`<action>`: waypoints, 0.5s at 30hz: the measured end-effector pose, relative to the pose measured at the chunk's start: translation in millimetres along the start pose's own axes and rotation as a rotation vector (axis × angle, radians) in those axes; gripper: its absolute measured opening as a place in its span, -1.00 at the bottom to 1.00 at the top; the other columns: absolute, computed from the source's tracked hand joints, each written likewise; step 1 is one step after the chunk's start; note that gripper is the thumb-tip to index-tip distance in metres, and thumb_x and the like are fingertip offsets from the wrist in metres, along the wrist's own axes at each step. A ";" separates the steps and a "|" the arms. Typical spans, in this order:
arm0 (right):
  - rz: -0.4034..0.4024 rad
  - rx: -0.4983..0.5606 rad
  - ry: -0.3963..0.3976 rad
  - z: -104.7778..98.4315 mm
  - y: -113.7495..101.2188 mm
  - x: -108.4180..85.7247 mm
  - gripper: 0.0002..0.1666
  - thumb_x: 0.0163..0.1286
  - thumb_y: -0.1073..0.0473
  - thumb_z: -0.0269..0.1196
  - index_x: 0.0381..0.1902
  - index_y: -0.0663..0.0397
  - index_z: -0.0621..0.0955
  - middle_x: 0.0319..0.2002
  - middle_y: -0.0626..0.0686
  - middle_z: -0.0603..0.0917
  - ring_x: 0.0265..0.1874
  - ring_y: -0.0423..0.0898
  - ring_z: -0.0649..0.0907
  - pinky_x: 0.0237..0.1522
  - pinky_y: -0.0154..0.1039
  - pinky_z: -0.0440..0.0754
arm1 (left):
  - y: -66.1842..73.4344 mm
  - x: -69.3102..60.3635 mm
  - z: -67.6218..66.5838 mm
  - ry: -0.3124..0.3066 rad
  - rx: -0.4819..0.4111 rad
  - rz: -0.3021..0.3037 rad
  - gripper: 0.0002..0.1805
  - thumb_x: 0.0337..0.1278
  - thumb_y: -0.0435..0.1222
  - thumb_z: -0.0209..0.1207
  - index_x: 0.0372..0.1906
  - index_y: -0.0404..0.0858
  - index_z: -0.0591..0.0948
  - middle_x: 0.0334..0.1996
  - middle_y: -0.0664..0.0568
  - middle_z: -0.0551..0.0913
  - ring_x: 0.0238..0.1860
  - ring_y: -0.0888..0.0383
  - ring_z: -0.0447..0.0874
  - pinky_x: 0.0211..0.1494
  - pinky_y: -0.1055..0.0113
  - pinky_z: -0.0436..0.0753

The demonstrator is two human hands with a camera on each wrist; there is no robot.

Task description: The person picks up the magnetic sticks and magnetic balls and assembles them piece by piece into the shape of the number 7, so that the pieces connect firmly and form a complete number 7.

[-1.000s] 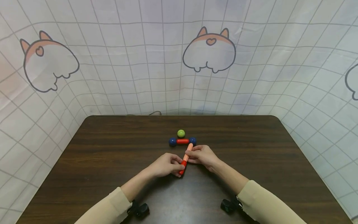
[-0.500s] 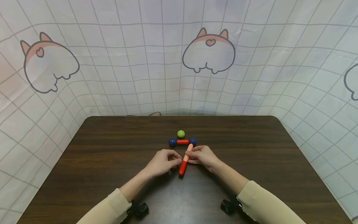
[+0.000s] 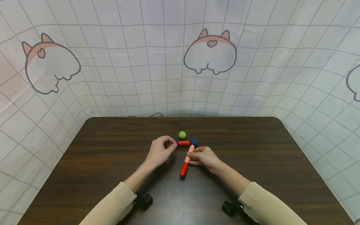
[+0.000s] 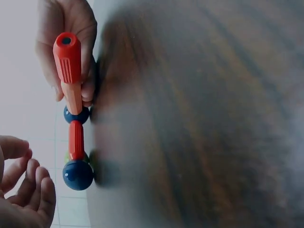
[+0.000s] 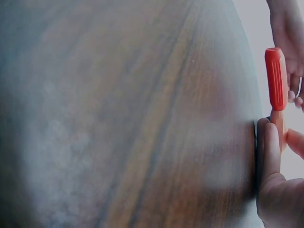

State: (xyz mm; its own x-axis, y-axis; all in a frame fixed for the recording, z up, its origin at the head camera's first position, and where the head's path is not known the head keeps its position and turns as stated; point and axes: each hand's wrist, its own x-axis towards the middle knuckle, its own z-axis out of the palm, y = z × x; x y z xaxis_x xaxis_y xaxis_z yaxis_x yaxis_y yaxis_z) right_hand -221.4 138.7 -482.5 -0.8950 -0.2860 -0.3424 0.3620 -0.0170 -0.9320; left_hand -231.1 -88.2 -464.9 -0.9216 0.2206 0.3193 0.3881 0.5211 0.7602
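Note:
My right hand (image 3: 206, 157) pinches a peach-coloured ribbed toy rod (image 3: 190, 150) between thumb and fingers. A red rod (image 3: 184, 169) is joined end to end with it, slanting toward me. At its far end, the peach rod meets a blue ball (image 3: 194, 142). From that ball a second red rod (image 3: 184, 142) runs left to another blue ball (image 4: 78, 175), mostly covered in the head view by my left hand (image 3: 159, 150). In the left wrist view, this hand's loosely bent fingers are beside the ball, apart from it and holding nothing.
A green ball (image 3: 182, 135) lies just behind the red rod and blue balls. All this stands on a dark wooden table (image 3: 112, 143), whose back edge meets a white gridded curtain (image 3: 135, 78). Both wrists carry small black cameras.
My left hand has let go of the near red rod and moved forward and left to the left blue ball. The right hand keeps its pinch on the peach rod in place.

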 end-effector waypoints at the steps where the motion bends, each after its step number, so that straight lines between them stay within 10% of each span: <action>1: 0.000 0.000 0.001 -0.1 -0.1 -0.1 -0.56 0.46 0.32 0.32 0.14 0.56 0.51 -0.16 0.22 0.72 -0.22 -0.07 0.78 -0.11 -0.18 0.70 | -0.2 1.7 0.6 0.019 0.006 0.003 -0.93 0.31 -0.30 0.35 -0.32 -0.11 0.70 -0.38 0.14 0.61 -0.37 0.17 0.56 -0.25 0.25 0.56; 15: 0.008 0.005 0.009 1.0 -0.3 -1.0 -0.55 0.45 0.30 0.33 0.14 0.54 0.49 -0.16 0.23 0.71 -0.24 -0.08 0.77 -0.11 -0.19 0.71 | -15.0 31.0 13.3 0.049 -0.026 -0.137 -0.88 0.29 -0.27 0.36 -0.16 -0.17 0.67 -0.16 -0.01 0.64 -0.11 0.02 0.61 0.04 0.10 0.58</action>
State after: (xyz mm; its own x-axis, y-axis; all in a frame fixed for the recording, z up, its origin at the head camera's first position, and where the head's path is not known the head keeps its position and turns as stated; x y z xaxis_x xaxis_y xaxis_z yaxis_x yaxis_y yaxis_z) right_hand -220.4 138.0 -481.7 -0.8942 -0.2774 -0.3513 0.3708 -0.0192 -0.9285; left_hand -265.5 -78.2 -473.9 -0.9650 0.1079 0.2389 0.2595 0.5217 0.8127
